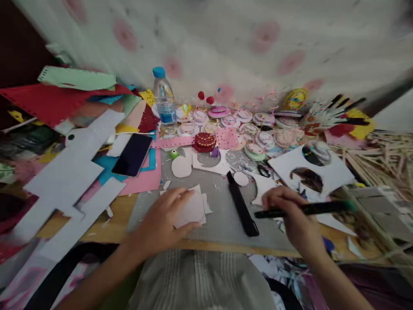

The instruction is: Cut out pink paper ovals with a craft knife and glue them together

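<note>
"How is the light falling?"
"Dimly and softly; the curtain (219,38) beyond the left fingers (180,197) is looking palest, and darkness is gathering far left of them."
"Sharpness?"
"The pen (322,209) in the right fingers (275,197) is blurring; sticks (387,150) beyond them are stretching edgeward."

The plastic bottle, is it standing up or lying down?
Standing up: the bottle has its blue cap at the top and its label below.
</note>
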The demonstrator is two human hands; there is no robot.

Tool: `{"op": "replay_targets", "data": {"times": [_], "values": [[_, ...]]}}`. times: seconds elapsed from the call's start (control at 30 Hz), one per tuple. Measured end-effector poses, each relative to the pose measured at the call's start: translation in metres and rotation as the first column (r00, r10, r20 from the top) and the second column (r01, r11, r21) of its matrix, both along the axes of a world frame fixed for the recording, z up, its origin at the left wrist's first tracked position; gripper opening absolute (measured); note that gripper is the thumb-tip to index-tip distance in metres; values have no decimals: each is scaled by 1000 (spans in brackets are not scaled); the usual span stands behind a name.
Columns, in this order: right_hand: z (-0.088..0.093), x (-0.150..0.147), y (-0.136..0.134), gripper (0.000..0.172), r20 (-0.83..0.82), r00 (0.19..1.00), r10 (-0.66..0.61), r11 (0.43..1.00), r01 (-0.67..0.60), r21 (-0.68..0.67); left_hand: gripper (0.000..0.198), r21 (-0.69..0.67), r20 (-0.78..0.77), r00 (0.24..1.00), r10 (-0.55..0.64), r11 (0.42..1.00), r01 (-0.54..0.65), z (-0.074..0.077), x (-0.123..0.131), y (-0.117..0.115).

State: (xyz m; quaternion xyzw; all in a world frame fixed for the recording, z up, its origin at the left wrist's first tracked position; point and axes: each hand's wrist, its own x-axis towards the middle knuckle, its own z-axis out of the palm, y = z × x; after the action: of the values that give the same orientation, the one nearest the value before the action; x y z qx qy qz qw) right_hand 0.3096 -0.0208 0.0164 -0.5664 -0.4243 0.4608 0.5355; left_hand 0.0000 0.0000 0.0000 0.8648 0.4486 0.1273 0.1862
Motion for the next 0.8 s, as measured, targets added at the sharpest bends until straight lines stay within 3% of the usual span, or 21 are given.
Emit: {"op": "replay_targets", "data": {"times": [0.17, 0.3, 0.4, 0.53, 0.67, 0.73, 0.8], "values": [[4, 28, 6, 25, -10, 994, -108, 991, 107, -75, 96, 30, -161, 986, 31, 999, -27, -30, -34, 9], [-3, 36, 0, 32, -51, 993, -111, 977, 99, -187, 89, 31, -125, 992, -25, 999, 29, -33, -23, 14], [-6, 37, -8, 22, -33, 997, -67, 989, 62, -135, 87, 39, -70, 994, -81, 996, 84, -31, -9, 28], [-4, 25, -26, 17, 70, 998, -3, 995, 10, -100, 91, 70, -24, 984, -177, 982, 178, -21, 6, 48], [1, -15, -41, 16, 47, 964, 261, 965, -258, -47, 90, 60, 154, 934, -322, 947, 317, 4, 26, 35], [3, -40, -41, 15, 91, 936, 339, 941, -339, -15, 73, 79, 246, 867, -433, 901, 427, 15, 36, 20], [5, -60, -35, 16, 112, 892, 438, 899, -438, -20, 41, 109, 250, 845, -473, 881, 461, 21, 43, 9]]}}
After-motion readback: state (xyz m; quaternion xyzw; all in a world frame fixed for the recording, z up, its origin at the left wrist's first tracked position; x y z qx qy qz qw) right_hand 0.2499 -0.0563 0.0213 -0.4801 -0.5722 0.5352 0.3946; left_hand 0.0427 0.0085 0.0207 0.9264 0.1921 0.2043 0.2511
